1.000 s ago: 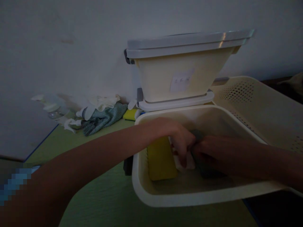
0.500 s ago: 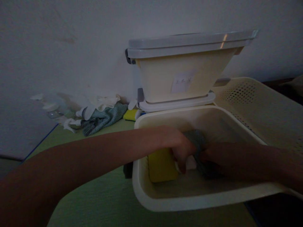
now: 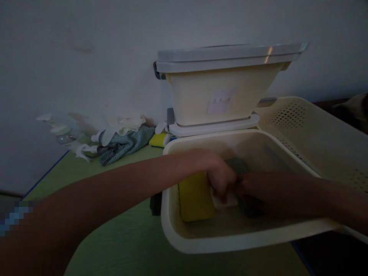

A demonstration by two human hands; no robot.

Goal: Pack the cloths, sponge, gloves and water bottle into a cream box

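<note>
Inside the cream plastic basin (image 3: pixel 184 245) both my hands meet over a grey-green cloth (image 3: pixel 237 165). My left hand (image 3: pixel 222 178) has its fingers curled down, closed on the cloth, though the fingertips are mostly hidden. Against it sits my right hand (image 3: pixel 245 188), also closed on the cloth, dim and blurred. Darker folds hang below the right hand. Under my left fingers lies a white piece (image 3: pixel 225 202), its kind unclear. A yellow sponge (image 3: pixel 197 199) rests along the basin's left wall, to the left of my left hand.
Behind the basin stands a lidded cream storage box (image 3: pixel 189 96) with a paper label. A perforated cream basket (image 3: pixel 322 138) is at the right. On the green table (image 3: pixel 115 237) are another textured cloth (image 3: pixel 123 145), a second yellow sponge (image 3: pixel 157 140) and a clear spray bottle (image 3: pixel 61 132).
My hands have come closer together, with the right hand moving slightly left against the left one. More of the white piece shows beneath my left fingers. The sponge stays in place.
</note>
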